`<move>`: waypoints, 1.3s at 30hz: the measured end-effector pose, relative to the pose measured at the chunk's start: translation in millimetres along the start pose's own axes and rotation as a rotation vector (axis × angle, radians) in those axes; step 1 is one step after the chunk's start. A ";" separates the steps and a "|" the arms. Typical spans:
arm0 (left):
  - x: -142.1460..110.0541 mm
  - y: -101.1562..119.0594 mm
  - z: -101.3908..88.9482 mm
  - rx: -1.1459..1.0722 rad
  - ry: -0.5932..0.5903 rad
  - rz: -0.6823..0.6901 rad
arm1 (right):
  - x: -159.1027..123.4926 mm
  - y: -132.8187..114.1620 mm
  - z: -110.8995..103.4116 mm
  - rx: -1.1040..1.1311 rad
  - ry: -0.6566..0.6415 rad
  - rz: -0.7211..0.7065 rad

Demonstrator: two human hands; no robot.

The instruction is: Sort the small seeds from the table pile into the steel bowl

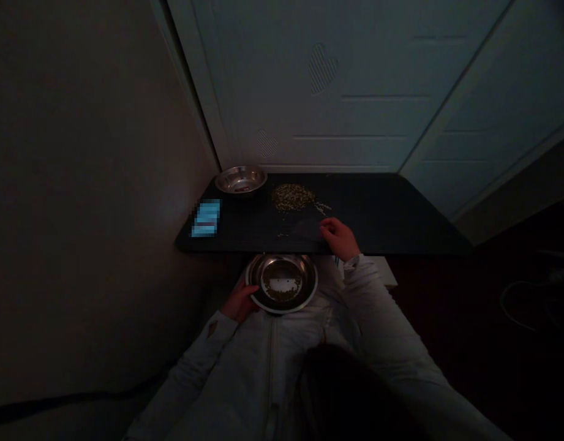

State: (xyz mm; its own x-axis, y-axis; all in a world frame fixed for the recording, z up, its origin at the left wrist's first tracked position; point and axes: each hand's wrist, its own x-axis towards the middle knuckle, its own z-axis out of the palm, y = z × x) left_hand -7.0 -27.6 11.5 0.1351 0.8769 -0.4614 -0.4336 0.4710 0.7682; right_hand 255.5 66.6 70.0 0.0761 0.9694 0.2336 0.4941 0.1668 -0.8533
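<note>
My left hand (238,301) grips the rim of a steel bowl (282,282) held low against my body, below the table edge. A small layer of greenish seeds or beans (282,286) lies in the bowl. My right hand (339,237) rests on the black table top (378,208) near its front edge, fingers curled. A heap of the same seeds (293,198) lies on the table beyond that hand, with a few loose grains (324,208) close to its fingers. Whether the hand holds any grains is hidden.
A second steel bowl (240,179) stands at the table's far left corner. A pixelated blue rectangular object (206,217) lies at the left edge. A wall (89,184) bounds the left side and a white panelled door (318,92) stands behind the table. A cable (515,303) lies low on the right.
</note>
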 end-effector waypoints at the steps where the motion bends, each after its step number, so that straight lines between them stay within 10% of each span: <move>1: -0.2 0.2 0.3 -0.005 0.001 -0.002 | -1.0 -1.3 0.4 -0.036 -0.008 -0.009; 31: 0.9 -1.3 0.4 -0.003 -0.003 0.002 | -6.7 -6.8 -4.2 0.107 -0.324 -0.034; 39: 1.1 -0.5 0.5 -0.012 0.003 -0.003 | -0.5 0.8 -3.7 0.174 -0.050 0.019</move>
State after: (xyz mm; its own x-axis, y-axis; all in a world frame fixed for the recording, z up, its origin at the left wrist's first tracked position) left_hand -6.2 -26.8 10.7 0.1336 0.8751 -0.4651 -0.4441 0.4724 0.7613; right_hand 259.0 65.5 70.9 0.0387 0.9796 0.1972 0.3357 0.1731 -0.9259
